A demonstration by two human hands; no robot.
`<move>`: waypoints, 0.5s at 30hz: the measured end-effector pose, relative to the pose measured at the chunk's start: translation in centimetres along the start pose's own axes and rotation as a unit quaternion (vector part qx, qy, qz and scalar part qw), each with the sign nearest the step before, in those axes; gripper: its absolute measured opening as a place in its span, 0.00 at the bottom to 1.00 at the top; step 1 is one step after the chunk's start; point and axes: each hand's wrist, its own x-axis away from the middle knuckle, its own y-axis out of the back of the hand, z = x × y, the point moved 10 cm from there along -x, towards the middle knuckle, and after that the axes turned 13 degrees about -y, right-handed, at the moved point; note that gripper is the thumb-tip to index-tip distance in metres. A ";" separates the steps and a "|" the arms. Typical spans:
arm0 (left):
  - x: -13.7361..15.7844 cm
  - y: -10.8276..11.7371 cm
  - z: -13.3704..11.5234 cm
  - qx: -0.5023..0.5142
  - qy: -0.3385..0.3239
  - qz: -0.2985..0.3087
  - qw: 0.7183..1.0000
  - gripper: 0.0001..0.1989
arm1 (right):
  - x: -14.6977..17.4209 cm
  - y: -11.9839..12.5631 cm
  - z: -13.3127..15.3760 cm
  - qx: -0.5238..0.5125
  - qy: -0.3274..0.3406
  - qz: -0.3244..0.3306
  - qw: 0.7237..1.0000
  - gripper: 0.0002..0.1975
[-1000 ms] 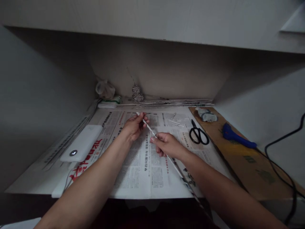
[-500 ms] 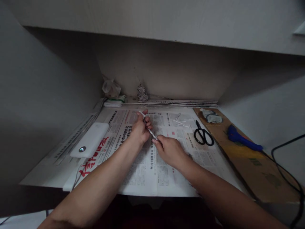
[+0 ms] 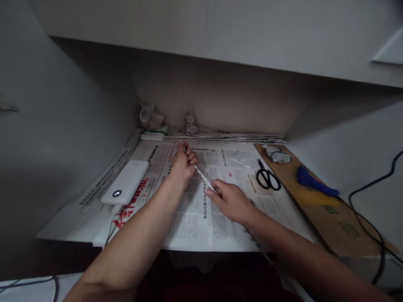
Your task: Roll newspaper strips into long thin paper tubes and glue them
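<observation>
A thin rolled paper stick [image 3: 202, 175], white with dark print, runs slantwise between my two hands over the newspaper [image 3: 189, 226]. My left hand [image 3: 183, 161] is closed around its far end, fingers curled. Lower and to the right, my right hand [image 3: 229, 197] pinches the stick between thumb and fingers. Part of the stick seems to trail on under my right wrist, blurred. To the right of my hands lie black-handled scissors [image 3: 267, 178] and several short white paper pieces [image 3: 242, 161].
A white power bank [image 3: 126, 182] with a cable lies at left. Many long paper sticks [image 3: 239, 138] lie along the back, near a small coiled paper figure [image 3: 190, 123] and a plastic bag [image 3: 151, 116]. A blue glue gun [image 3: 315, 182] rests on cardboard [image 3: 333, 214] at right.
My hands have drawn slightly apart, and more of the stick shows between them. The left hand shifted up and left; the right moved a little right. The view has turned slightly.
</observation>
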 end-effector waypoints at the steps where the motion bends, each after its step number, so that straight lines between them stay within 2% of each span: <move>1: -0.1 0.0 -0.1 0.006 -0.007 -0.003 1.000 0.19 | 0.5 1.0 0.4 0.063 0.025 -0.052 0.996 0.16; 2: -0.1 -0.1 -0.2 0.016 -0.011 -0.002 1.000 0.19 | 0.9 1.6 0.7 0.101 0.041 -0.082 0.991 0.16; 3: 0.0 -0.2 -0.2 0.028 -0.010 0.003 1.000 0.19 | 1.2 1.6 0.7 0.107 0.043 -0.081 0.990 0.16; 4: 0.1 -0.4 -0.1 0.034 -0.001 0.009 0.999 0.19 | 1.2 1.2 0.3 0.082 0.030 -0.051 0.995 0.17; 6: 0.3 -0.9 0.2 0.055 0.020 0.028 0.998 0.19 | 1.1 -0.9 -0.8 -0.040 -0.025 0.071 0.996 0.19; 8: 0.5 -1.4 0.3 0.079 0.042 0.045 0.995 0.19 | 1.4 -3.4 -1.5 -0.190 -0.091 0.198 0.957 0.20; 10: 0.5 -1.6 0.3 0.092 0.052 0.055 0.993 0.20 | 1.8 -4.8 -1.6 -0.283 -0.124 0.261 0.914 0.20; 12: 0.3 -1.6 0.1 0.092 0.050 0.057 0.993 0.20 | 1.7 -4.9 -1.5 -0.309 -0.126 0.265 0.905 0.20; 15: 0.0 -1.3 0.0 0.071 0.035 0.053 0.995 0.19 | 1.1 -4.1 -1.5 -0.304 -0.114 0.233 0.917 0.21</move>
